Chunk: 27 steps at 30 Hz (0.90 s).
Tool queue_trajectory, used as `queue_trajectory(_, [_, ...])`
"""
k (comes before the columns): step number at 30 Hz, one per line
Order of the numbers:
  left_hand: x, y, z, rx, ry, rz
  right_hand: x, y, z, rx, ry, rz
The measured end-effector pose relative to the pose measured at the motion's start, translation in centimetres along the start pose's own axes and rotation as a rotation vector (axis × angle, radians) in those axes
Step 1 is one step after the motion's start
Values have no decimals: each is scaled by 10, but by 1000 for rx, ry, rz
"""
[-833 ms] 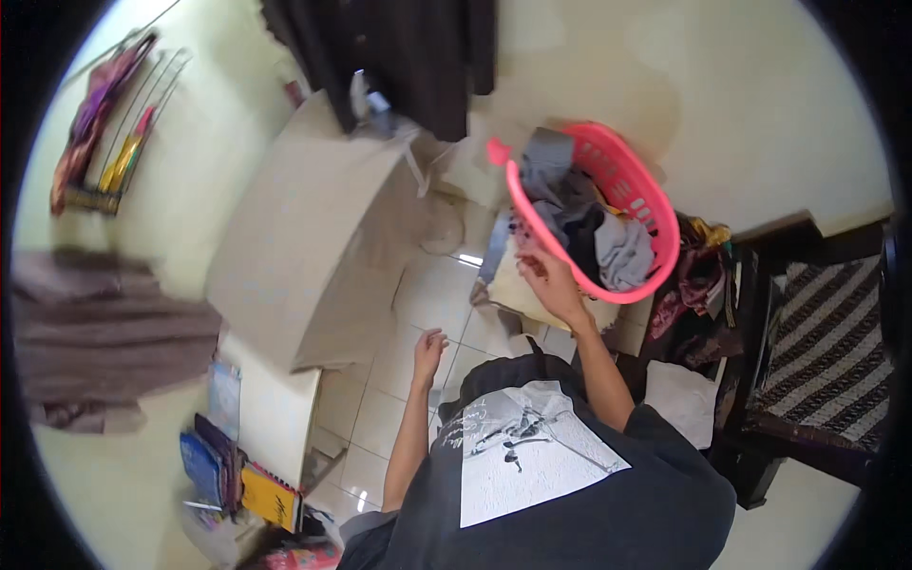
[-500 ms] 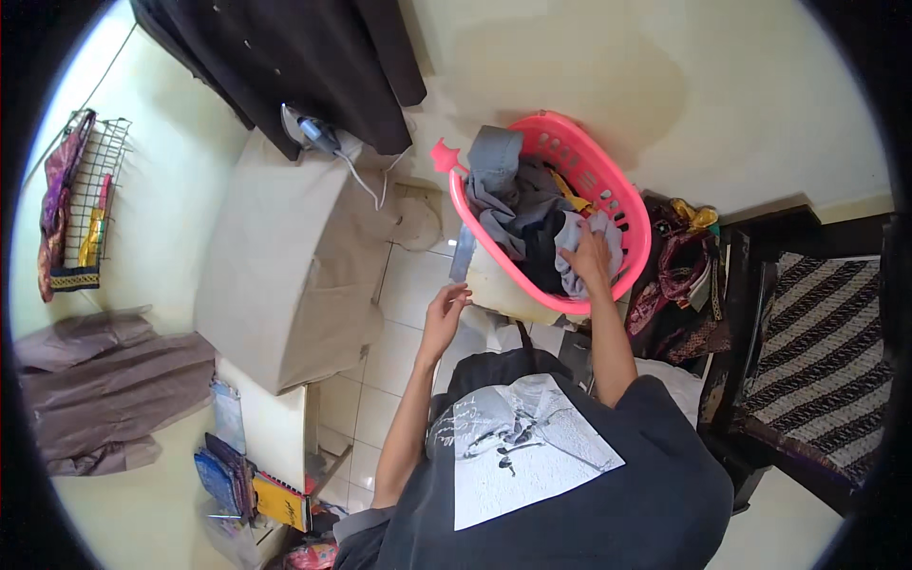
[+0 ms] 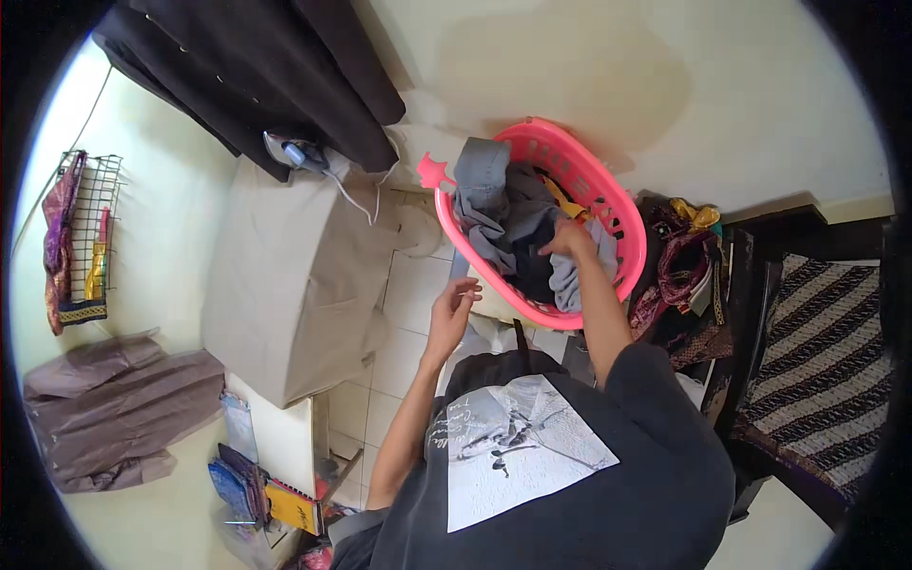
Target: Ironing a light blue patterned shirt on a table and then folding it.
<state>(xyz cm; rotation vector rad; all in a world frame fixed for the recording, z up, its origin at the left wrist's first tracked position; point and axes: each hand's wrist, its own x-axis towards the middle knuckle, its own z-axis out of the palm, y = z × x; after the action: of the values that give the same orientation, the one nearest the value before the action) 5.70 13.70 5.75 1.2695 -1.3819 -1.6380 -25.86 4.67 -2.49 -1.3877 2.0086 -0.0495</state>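
Observation:
A pink plastic laundry basket (image 3: 635,242) holds a heap of rumpled clothes. Inside it lie a grey garment (image 3: 484,176), a black garment (image 3: 535,271), a light grey cloth (image 3: 565,287) and a bit of yellow-orange cloth (image 3: 562,198). My right hand (image 3: 570,239) reaches over the rim into the heap, thumb held apart, touching or just above the dark clothes; its other fingertips are partly hidden, and I see nothing gripped. Outside the basket's near left side hovers my left hand (image 3: 452,309), its fingers loosely bent and nothing in them.
Left of the basket stands a beige-covered piece of furniture (image 3: 266,285) with an iron (image 3: 302,154) and its white cord on top. A dark garment (image 3: 275,66) hangs above it. Patterned cloths (image 3: 689,275) lie right of the basket, beside a dark-framed seat with a striped cover (image 3: 817,361).
My right hand has moved left and away from me, off the light grey cloth toward the dark clothes. My left hand stays near the basket. The whole view has shifted slightly.

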Motion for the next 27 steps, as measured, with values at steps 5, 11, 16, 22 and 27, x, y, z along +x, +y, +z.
queue_trajectory(5, [-1,18,8,-1,1,-12,-39,8,-39,22,203,-129])
queue_trajectory(11, [18,42,36,-52,-70,55,-163,-46,-198,809,410,-417])
queue_trajectory(16, [41,109,74,157,-106,508,-226,-126,-244,1395,286,-536])
queue_trajectory(22, [29,127,17,-154,-149,632,-231,-229,-206,1102,71,-884])
queue_trajectory(27, [-41,163,-3,-863,327,266,-258,-272,-173,852,-9,-1503])
